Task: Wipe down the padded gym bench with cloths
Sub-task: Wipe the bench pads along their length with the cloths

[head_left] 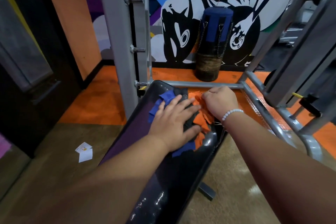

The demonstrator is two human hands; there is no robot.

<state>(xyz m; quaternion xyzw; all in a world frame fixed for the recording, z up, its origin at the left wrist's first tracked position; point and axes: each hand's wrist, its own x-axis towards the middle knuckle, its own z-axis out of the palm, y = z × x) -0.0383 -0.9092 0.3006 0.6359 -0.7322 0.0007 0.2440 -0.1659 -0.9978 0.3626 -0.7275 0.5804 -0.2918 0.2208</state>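
Clearly the soft, light cloths (200, 114) heaped at the bench's (163, 178) twelve-o'clock end will bunch easily: the left hand (172, 123) presses spread flat on them, the right hand (220, 102) fists orange scraps.

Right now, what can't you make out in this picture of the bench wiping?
- Head view: the grey cloth is mostly under the flat left hand.
- The right hand is a closed fist, its fingers curled out of sight in the orange cloth.
- The shiny black padded bench is cut off by the bottom edge.
- Print on the white paper scrap is too small.
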